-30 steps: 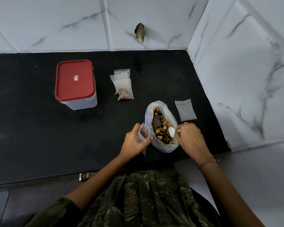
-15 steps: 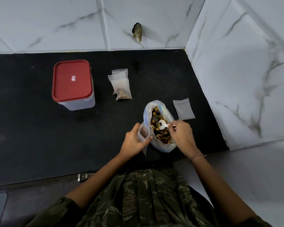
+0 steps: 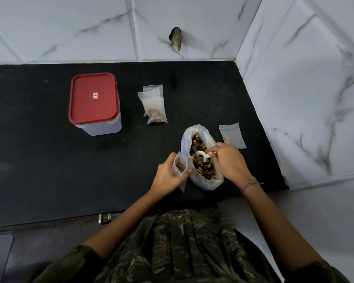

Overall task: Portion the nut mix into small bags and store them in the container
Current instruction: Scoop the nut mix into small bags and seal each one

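Black counter [image 3: 49, 170] bears lidded container [image 3: 93, 103]; open bag [image 3: 205, 181] holds nut mix [image 3: 201, 169].

Setting: domestic kitchen corner, judged from a black stone-like countertop [image 3: 49, 164] running into white marble-patterned wall tiles [image 3: 59, 23] on two sides, with a red-lidded plastic food container [image 3: 93, 98], filled small bags [image 3: 154, 108] and an open bag of nut mix [image 3: 204, 172] set out on it.
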A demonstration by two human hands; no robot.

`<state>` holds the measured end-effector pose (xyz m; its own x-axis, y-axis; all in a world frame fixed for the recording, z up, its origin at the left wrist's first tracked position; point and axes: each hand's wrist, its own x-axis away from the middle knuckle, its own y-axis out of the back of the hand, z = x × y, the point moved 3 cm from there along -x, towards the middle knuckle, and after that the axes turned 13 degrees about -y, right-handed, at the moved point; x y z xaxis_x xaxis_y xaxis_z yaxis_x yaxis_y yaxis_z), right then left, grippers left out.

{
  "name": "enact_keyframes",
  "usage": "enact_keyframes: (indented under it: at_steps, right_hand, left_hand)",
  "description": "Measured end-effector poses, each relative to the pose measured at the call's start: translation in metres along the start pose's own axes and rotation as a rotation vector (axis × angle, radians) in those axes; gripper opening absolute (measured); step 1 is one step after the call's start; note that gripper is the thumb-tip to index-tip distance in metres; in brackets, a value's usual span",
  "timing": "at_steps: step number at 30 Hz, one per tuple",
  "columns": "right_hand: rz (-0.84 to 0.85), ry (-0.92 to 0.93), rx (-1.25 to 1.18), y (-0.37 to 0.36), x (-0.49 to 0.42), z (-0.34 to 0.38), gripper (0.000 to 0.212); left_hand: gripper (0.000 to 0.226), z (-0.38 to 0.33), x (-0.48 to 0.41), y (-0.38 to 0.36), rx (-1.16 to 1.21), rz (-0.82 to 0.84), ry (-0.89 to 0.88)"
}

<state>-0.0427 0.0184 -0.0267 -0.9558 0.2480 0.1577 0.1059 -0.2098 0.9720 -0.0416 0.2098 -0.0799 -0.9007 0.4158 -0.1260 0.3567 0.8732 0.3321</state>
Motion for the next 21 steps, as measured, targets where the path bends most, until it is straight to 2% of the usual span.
enact_keyframes:
  at_steps: [2, 5, 8, 10, 12, 16, 18, 21]
  right_hand:
    - [0.078, -0.074, -0.003, -0.002, -0.002, -0.004, 0.027]
    - [0.184, -0.226, -0.139, -0.009, -0.003, -0.006, 0.029]
    - [0.126, -0.333, -0.27, -0.017, 0.003, -0.002, 0.027]
    - [0.048, -0.289, -0.225, -0.02, 0.009, 0.002, 0.026]
    - [0.044, -0.219, -0.143, -0.019, 0.012, 0.004, 0.025]
    - [0.216, -0.294, -0.184, -0.012, 0.003, 0.0, 0.027]
    - [0.32, -0.391, -0.294, -0.017, -0.003, -0.003, 0.029]
    - [0.356, -0.553, -0.492, -0.025, 0.001, -0.005, 0.033]
  left_hand:
    - [0.031, 0.0, -0.001, 0.0, -0.001, 0.007, -0.001]
    - [0.03, -0.002, -0.001, -0.002, 0.005, 0.015, 0.001]
    - [0.028, -0.003, -0.002, -0.002, 0.002, 0.008, -0.002]
    - [0.028, -0.003, -0.002, -0.002, 0.006, 0.009, -0.003]
    - [0.027, -0.004, -0.002, -0.003, 0.0, 0.002, -0.001]
    - [0.026, -0.003, -0.002, -0.003, -0.021, 0.0, -0.008]
    - [0.026, -0.003, -0.002, -0.003, -0.033, 0.006, -0.008]
    - [0.027, -0.001, -0.002, -0.004, -0.036, 0.018, -0.011]
